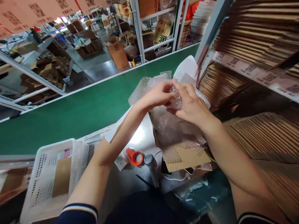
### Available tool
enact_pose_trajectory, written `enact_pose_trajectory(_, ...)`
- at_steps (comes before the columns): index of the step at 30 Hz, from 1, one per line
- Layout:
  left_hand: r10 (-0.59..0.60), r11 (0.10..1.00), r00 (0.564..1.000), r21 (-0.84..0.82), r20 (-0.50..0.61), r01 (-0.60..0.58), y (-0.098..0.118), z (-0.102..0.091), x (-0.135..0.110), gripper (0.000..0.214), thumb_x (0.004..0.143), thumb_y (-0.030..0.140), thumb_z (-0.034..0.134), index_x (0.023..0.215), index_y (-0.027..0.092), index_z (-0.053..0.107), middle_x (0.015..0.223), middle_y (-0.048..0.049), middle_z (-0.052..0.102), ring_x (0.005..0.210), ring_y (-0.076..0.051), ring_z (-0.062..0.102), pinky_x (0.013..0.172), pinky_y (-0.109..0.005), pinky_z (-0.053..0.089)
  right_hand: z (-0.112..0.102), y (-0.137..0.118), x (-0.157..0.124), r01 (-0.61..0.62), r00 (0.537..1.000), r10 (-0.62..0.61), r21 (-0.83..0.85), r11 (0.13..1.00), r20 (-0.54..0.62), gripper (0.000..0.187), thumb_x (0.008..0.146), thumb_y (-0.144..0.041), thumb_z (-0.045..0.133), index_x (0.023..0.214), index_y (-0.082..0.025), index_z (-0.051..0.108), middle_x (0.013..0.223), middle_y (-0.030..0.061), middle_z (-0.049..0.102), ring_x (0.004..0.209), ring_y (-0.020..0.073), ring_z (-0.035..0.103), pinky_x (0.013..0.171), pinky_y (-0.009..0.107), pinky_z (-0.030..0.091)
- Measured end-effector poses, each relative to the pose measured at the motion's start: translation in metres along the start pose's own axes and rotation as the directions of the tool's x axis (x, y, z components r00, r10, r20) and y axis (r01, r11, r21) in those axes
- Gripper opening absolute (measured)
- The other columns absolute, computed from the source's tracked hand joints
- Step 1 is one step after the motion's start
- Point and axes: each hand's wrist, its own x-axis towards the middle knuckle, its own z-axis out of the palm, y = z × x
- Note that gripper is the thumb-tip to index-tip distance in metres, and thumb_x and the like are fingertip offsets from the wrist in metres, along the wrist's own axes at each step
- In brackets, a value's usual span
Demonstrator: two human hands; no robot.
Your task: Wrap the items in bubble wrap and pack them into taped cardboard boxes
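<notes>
Both my hands meet above a pile of clear bubble wrap (173,127). My left hand (157,95) pinches a small object wrapped in bubble wrap (176,99), its fingers curled on it. My right hand (192,104) cups the same wrapped object from the right, fingers closed round it. What is inside the wrap cannot be made out. More bubble wrap sheets (142,88) lie behind my hands, beside a white sheet (187,68).
A green conveyor belt (77,115) runs across the middle. A white plastic basket (46,177) holding cardboard stands at lower left. An orange tape dispenser (134,156) and a grey cylinder (150,165) lie on the worktop. Stacked flat cartons (263,137) fill shelves at right.
</notes>
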Motion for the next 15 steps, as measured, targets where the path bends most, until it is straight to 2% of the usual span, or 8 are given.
enact_pose_trajectory(2, 0.031, 0.999, 0.999, -0.027, 0.011, -0.03, 0.002, -0.004, -0.017, 0.03, 0.083, 0.025, 0.075, 0.112, 0.018, 0.072, 0.098, -0.0047, 0.072, 0.097, -0.02, 0.071, 0.088, -0.032, 0.058, -0.001, 0.005, 0.0, -0.111, 0.993, 0.108, -0.077, 0.991, -0.048, 0.082, 0.08, -0.022, 0.071, 0.156, -0.032, 0.044, 0.14, 0.0106, 0.059, 0.12, 0.0359, 0.065, 0.097, 0.055, 0.058)
enact_pose_trajectory(4, 0.062, 0.996, 0.997, 0.067, 0.042, -0.065, 0.0, -0.005, -0.038, 0.027, 0.087, 0.025, 0.069, 0.114, 0.019, 0.072, 0.107, -0.0066, 0.074, 0.103, -0.02, 0.07, 0.091, -0.031, 0.056, -0.013, 0.021, -0.001, -0.212, 0.959, 0.185, -0.109, 0.971, -0.215, 0.073, 0.077, -0.015, 0.07, 0.148, -0.028, 0.056, 0.133, 0.0109, 0.066, 0.119, 0.035, 0.065, 0.102, 0.054, 0.056)
enact_pose_trajectory(5, 0.055, 0.985, 0.996, 0.162, 0.074, -0.066, -0.003, -0.002, -0.048, 0.023, 0.089, 0.025, 0.066, 0.111, 0.019, 0.073, 0.106, -0.0065, 0.075, 0.102, -0.02, 0.07, 0.091, -0.031, 0.055, -0.022, 0.03, -0.002, -0.244, 0.924, 0.2, -0.098, 0.965, -0.326, 0.071, 0.076, -0.013, 0.071, 0.145, -0.026, 0.059, 0.132, 0.0113, 0.067, 0.12, 0.0342, 0.065, 0.105, 0.053, 0.055)
enact_pose_trajectory(7, -0.047, 0.908, 0.985, 0.419, 0.165, -0.027, -0.012, 0.014, -0.062, 0.015, 0.087, 0.023, 0.067, 0.099, 0.019, 0.075, 0.099, -0.0064, 0.076, 0.096, -0.022, 0.071, 0.09, -0.033, 0.055, -0.038, 0.043, -0.004, -0.262, 0.847, 0.196, -0.067, 0.963, -0.494, 0.068, 0.076, -0.012, 0.07, 0.142, -0.025, 0.061, 0.134, 0.011, 0.068, 0.122, 0.0316, 0.064, 0.11, 0.05, 0.052)
enact_pose_trajectory(9, -0.218, 0.748, 0.949, 0.663, 0.229, 0.012, -0.028, 0.04, -0.067, 0.007, 0.08, 0.017, 0.074, 0.086, 0.017, 0.076, 0.092, -0.0097, 0.077, 0.097, -0.028, 0.072, 0.092, -0.039, 0.054, -0.045, 0.04, -0.006, -0.289, 0.806, 0.201, -0.073, 0.955, -0.557, 0.07, 0.075, -0.012, 0.071, 0.143, -0.023, 0.06, 0.136, 0.0115, 0.067, 0.123, 0.0312, 0.064, 0.112, 0.05, 0.05)
enact_pose_trajectory(10, -0.286, 0.67, 0.929, 0.743, 0.235, 0.019, -0.037, 0.054, -0.067, 0.006, 0.077, 0.013, 0.076, 0.083, 0.015, 0.076, 0.091, -0.0129, 0.077, 0.1, -0.032, 0.072, 0.095, -0.043, 0.052, -0.044, 0.032, -0.007, -0.313, 0.805, 0.215, -0.09, 0.945, -0.553, 0.071, 0.075, -0.013, 0.071, 0.145, -0.023, 0.059, 0.136, 0.0122, 0.066, 0.123, 0.032, 0.063, 0.111, 0.051, 0.051)
enact_pose_trajectory(12, -0.338, 0.592, 0.916, 0.805, 0.215, 0.029, -0.056, 0.08, -0.064, 0.012, 0.077, 0.007, 0.075, 0.088, 0.011, 0.077, 0.093, -0.0188, 0.076, 0.105, -0.038, 0.071, 0.1, -0.05, 0.048, -0.032, 0.01, -0.011, -0.348, 0.85, 0.245, -0.147, 0.926, -0.467, 0.077, 0.078, -0.019, 0.074, 0.152, -0.026, 0.052, 0.141, 0.0143, 0.06, 0.124, 0.0359, 0.062, 0.104, 0.053, 0.056)
enact_pose_trajectory(15, -0.321, 0.636, 0.926, 0.77, 0.201, 0.053, -0.076, 0.102, -0.06, 0.033, 0.077, 0.005, 0.077, 0.109, 0.01, 0.076, 0.091, -0.0183, 0.076, 0.1, -0.037, 0.073, 0.094, -0.048, 0.05, -0.005, -0.018, -0.022, -0.263, 0.954, 0.213, -0.251, 0.932, -0.209, 0.08, 0.083, -0.028, 0.073, 0.158, -0.029, 0.044, 0.151, 0.0162, 0.049, 0.128, 0.043, 0.059, 0.091, 0.057, 0.062)
